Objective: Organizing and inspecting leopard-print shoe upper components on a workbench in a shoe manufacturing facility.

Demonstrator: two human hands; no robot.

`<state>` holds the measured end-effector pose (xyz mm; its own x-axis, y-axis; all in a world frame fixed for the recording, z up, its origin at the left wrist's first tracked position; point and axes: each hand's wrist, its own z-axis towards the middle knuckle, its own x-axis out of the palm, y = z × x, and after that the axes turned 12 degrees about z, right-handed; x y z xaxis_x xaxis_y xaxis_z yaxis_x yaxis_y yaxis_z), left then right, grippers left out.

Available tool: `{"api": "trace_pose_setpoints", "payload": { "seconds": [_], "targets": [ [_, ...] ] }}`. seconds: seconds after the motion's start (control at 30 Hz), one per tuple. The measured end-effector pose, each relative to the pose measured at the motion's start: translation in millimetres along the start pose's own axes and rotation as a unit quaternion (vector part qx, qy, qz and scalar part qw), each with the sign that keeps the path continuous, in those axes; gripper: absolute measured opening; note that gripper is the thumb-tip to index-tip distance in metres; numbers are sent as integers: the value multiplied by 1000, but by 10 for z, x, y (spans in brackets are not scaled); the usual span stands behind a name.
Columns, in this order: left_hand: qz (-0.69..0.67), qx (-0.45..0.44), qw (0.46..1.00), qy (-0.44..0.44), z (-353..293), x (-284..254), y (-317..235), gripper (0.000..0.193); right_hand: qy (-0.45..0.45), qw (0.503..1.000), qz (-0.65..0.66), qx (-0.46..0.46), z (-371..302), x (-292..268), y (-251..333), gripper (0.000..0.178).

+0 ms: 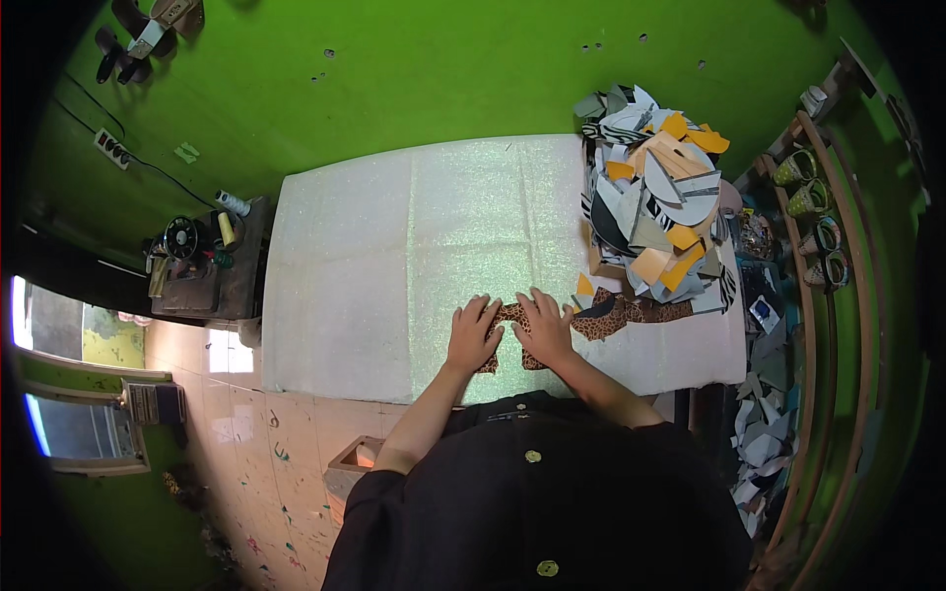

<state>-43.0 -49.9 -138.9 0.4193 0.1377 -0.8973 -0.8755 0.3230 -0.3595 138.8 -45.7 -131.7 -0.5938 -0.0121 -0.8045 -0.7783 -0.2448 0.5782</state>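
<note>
On the table, covered in shimmering whitish material, an arch-shaped leopard-print piece lies near the front edge. My left hand rests over its left side, fingers stretched out. Over the right side lies my right hand, its fingers likewise extended and slightly spread. Both palms hide much of the piece; its top strip and lower ends show. Just right of my right hand are more leopard-print pieces, with a dark curved patch and a small yellow scrap among them.
A tall heap of cut scraps in white, grey, yellow and zebra print covers the table's right end. Beyond it stands a wooden rack with shoes. To the left is a sewing machine with thread spools; a green wall rises behind.
</note>
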Motion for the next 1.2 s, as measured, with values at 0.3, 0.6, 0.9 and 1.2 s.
{"api": "trace_pose_setpoints", "payload": {
  "seconds": [0.3, 0.6, 0.9, 1.2],
  "targets": [
    [-12, -26, 999, 21, 102, 36, -46, 35, 99, 994, 22, -33, 154, 59, -78, 41],
    [75, 47, 989, 118, 78, 98, -81, 47, 21, 993, -48, -102, 30, 74, -44, 53],
    [23, -11, 984, 177, 100, 72, -111, 48, 75, 997, -1, -25, -10, -32, -42, 49],
    [-93, -73, 990, 75, 247, -288, -45, 47, -45, 997, 7, 67, -367, -642, -565, 35]
  ]
}}
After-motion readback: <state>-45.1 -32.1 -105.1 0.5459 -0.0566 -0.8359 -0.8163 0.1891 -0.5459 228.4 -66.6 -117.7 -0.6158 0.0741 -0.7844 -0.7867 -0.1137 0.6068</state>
